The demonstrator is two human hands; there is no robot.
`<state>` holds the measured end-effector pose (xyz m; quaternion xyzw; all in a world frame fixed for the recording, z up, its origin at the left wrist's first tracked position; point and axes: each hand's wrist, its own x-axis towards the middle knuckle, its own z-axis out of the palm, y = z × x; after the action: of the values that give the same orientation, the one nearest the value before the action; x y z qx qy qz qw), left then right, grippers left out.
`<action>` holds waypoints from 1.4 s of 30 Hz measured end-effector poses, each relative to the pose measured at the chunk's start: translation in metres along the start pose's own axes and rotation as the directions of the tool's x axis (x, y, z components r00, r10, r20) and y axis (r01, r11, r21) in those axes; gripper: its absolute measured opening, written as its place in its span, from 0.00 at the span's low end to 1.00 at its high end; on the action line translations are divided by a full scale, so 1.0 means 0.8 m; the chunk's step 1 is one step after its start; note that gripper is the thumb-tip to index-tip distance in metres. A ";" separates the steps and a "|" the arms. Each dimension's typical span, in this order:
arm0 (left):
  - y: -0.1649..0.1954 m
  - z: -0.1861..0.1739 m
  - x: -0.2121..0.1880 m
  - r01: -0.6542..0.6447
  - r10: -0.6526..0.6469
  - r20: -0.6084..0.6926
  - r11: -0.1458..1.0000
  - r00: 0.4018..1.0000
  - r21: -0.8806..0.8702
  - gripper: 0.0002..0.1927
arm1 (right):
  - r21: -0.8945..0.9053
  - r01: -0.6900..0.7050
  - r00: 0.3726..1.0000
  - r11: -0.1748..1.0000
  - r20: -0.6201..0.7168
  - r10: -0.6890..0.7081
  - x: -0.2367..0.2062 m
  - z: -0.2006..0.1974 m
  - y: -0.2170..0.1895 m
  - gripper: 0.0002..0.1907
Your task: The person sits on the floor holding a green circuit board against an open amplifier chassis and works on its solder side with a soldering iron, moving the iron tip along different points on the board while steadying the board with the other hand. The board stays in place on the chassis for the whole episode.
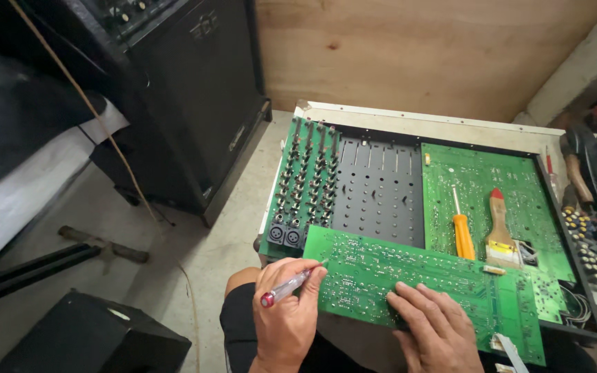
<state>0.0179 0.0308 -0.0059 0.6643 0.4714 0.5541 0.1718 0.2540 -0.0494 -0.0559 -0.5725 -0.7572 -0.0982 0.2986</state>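
Note:
My left hand [286, 311] grips a clear-handled screwdriver with a red cap [286, 287], its tip touching the left edge of a loose green circuit board [416, 276]. That board lies tilted across the front of an open audio chassis [381, 186]. My right hand [437, 324] rests flat on the board's lower middle, fingers spread, pressing it down. Another green board with rows of knob shafts and two round sockets [298, 186] sits in the chassis at the left.
An orange-handled screwdriver [462, 231] and a red-tipped paintbrush [500, 231] lie on a green board [485, 179] at the right. A black speaker cabinet [188, 90] stands left. A plywood wall [416, 48] is behind. Black box [91, 338] sits on the concrete floor.

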 end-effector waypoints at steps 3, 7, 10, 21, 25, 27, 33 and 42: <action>-0.002 0.000 0.003 -0.026 0.025 0.012 0.998 1.000 0.052 0.08 | 0.004 0.014 1.000 1.000 -0.010 -0.014 0.002 0.001 -0.001 0.33; -0.004 0.001 0.003 -0.041 0.039 0.022 0.995 0.999 0.095 0.08 | 0.009 0.024 0.999 1.000 -0.029 -0.024 0.004 0.003 -0.002 0.33; -0.006 0.002 0.003 -0.070 0.068 0.018 0.992 0.998 0.108 0.08 | 0.024 0.031 0.999 0.999 -0.036 -0.030 0.004 0.003 -0.002 0.32; -0.003 0.001 0.008 -0.173 0.168 0.047 0.975 0.985 0.136 0.08 | 0.004 0.013 1.000 1.000 -0.003 -0.013 0.004 0.002 -0.006 0.34; -0.004 -0.002 0.011 -0.365 0.352 0.096 0.902 0.931 0.231 0.09 | -0.004 -0.003 1.000 1.000 -0.001 0.003 0.004 0.004 -0.009 0.34; -0.008 0.000 0.016 -0.264 0.257 0.062 0.952 0.964 0.153 0.08 | -0.005 -0.022 1.000 1.000 -0.009 0.022 0.003 0.006 -0.012 0.34; -0.015 -0.003 0.010 -0.159 0.158 0.030 0.986 0.987 0.050 0.08 | -0.007 -0.077 0.997 0.997 -0.002 0.077 -0.001 0.009 -0.019 0.34; -0.012 0.001 0.011 -0.184 0.180 0.044 0.978 0.983 0.102 0.09 | 0.003 -0.083 0.997 0.997 0.004 0.083 0.002 0.009 -0.019 0.34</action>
<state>0.0138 0.0430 -0.0088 0.7223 0.4344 0.5301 0.0930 0.2372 -0.0498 -0.0578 -0.6031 -0.7336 -0.0835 0.3018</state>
